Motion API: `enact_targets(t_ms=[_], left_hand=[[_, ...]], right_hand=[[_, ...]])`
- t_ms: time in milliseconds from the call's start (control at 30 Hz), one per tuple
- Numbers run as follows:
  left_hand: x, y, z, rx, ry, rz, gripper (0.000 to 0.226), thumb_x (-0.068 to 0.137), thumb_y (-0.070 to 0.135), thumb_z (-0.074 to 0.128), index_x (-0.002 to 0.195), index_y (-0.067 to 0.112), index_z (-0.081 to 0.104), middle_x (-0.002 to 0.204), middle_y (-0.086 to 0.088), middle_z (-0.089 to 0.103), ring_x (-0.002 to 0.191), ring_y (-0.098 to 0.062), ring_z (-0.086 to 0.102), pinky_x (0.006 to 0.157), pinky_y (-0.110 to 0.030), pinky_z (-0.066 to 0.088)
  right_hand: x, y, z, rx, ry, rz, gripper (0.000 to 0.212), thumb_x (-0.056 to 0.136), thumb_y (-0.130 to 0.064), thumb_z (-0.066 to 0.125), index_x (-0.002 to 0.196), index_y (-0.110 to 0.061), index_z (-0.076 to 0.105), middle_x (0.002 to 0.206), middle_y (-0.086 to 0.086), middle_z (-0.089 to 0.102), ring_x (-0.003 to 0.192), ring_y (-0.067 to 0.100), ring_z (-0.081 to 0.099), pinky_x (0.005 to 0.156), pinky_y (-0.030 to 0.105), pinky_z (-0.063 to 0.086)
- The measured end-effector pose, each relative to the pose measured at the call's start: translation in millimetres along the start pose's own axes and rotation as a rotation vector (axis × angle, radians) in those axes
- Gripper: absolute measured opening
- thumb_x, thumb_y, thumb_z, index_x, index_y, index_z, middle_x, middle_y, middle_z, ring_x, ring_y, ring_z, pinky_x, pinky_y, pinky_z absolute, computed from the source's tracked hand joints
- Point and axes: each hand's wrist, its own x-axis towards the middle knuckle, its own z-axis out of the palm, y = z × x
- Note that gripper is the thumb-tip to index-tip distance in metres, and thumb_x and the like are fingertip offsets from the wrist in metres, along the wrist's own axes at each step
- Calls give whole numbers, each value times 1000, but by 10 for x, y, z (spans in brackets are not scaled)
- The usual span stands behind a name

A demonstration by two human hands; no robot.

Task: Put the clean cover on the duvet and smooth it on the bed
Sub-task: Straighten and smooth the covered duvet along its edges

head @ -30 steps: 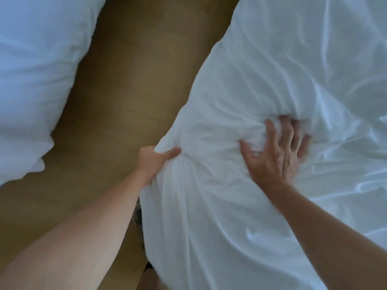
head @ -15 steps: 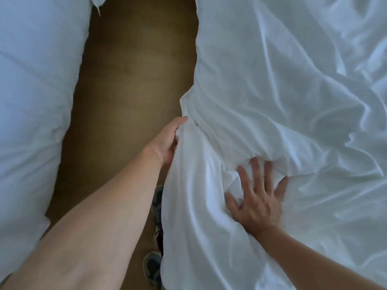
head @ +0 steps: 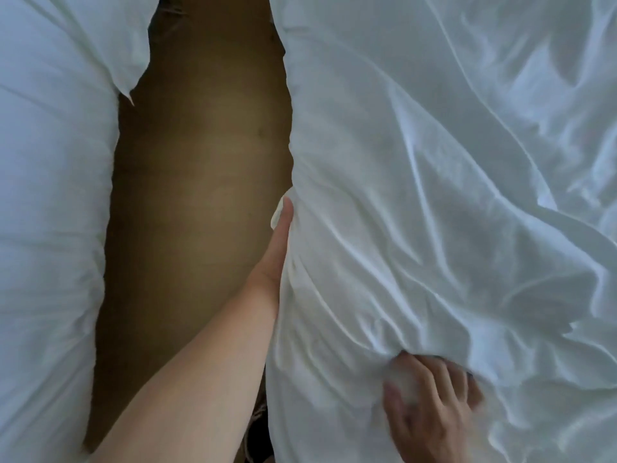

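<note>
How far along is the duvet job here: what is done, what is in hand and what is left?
Done: the cover seems to be on, since it looks padded. In hand: the left hand lies along its edge, fingers mostly hidden, and the right hand grips it nearer the person. Left: smoothing, as it is creased all over.

Soft, dim daylight with a cool bluish cast seems to fall from the right: the white duvet cover (head: 434, 195) shines along its ridges there, nearly blown out, while grey shadow fills its folds. The floor (head: 200, 195) lies in murky brown gloom, darkest at its rims. Motion blur smears the right hand (head: 430, 409) (its outline barely resolves); the left hand (head: 275, 259) is sharper. Wide-angle distortion bows the bedding (head: 50, 228) at left
</note>
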Motion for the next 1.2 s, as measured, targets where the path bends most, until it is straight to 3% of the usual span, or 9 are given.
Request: enact_targets(t_ms=[67, 200, 367, 533, 667, 767, 867, 1033, 1200], left_hand=[[-88, -22, -4, 60, 1, -12, 63, 100, 67, 23, 131, 22, 53, 110, -11, 66, 105, -16, 66, 74, -30, 58], [-136, -401, -555, 336, 235, -207, 65, 102, 59, 34, 147, 15, 45, 151, -9, 48, 138, -28, 47, 105, -31, 41], [97, -450, -738, 361, 253, -305, 79, 63, 66, 81, 122, 16, 70, 108, -4, 76, 99, -24, 73, 97, -44, 55], [466, -102, -414, 128, -15, -329, 57, 80, 37, 76, 131, 14, 63, 127, -14, 68, 114, -32, 67, 85, -43, 57], [860, 455, 46, 192, -118, -292, 20, 83, 38, 76, 89, 19, 78, 98, -6, 74, 92, -23, 71, 79, -38, 56], [986, 505, 127, 283, -154, -328, 22, 85, 37, 78, 96, 18, 76, 103, -6, 75, 99, -25, 70, 88, -41, 54], [869, 489, -82, 313, -86, -348, 67, 65, 41, 93, 122, 14, 70, 121, -11, 72, 107, -25, 71, 92, -41, 53], [899, 524, -228, 420, 104, -288, 66, 65, 40, 93, 123, 20, 68, 108, -2, 77, 96, -18, 75, 81, -36, 58], [1071, 856, -188, 61, -63, -299, 71, 73, 48, 83, 133, 16, 64, 133, -15, 65, 119, -33, 65, 99, -48, 51]], right_hand=[[703, -104, -17, 45, 128, 24, 38, 89, -46, 56, 117, -21, 61, 122, 11, 65, 108, 36, 61, 93, 53, 37], [2186, 190, 370, -31, -128, 436, 83, 84, -78, 42, 153, -32, 32, 166, 4, 20, 153, 31, 14, 120, 61, 8], [2521, 616, 786, -150, -376, 539, 111, 71, -98, 32, 158, -35, 6, 169, -3, -2, 154, 35, -6, 117, 69, -2], [2509, 588, 804, -216, -237, 516, 99, 74, -93, 41, 150, -31, 29, 160, 7, 26, 147, 35, 22, 116, 61, 13], [2623, 590, 711, -207, -193, 332, 68, 88, -75, 45, 96, -9, 56, 101, 19, 64, 97, 41, 59, 84, 48, 42], [2829, 739, 549, -124, -226, 283, 62, 92, -70, 44, 83, -9, 53, 80, 21, 65, 75, 46, 64, 63, 44, 46], [3111, 901, 243, -155, -102, 223, 59, 91, -65, 49, 77, -7, 50, 70, 24, 62, 63, 46, 62, 56, 39, 38], [3114, 799, 415, -180, -279, 574, 54, 92, -71, 44, 87, -17, 47, 93, 25, 67, 86, 45, 64, 66, 43, 41], [3166, 757, 536, -68, -548, 612, 82, 69, -95, 39, 99, -20, 47, 102, 6, 67, 104, 38, 62, 81, 44, 44]])
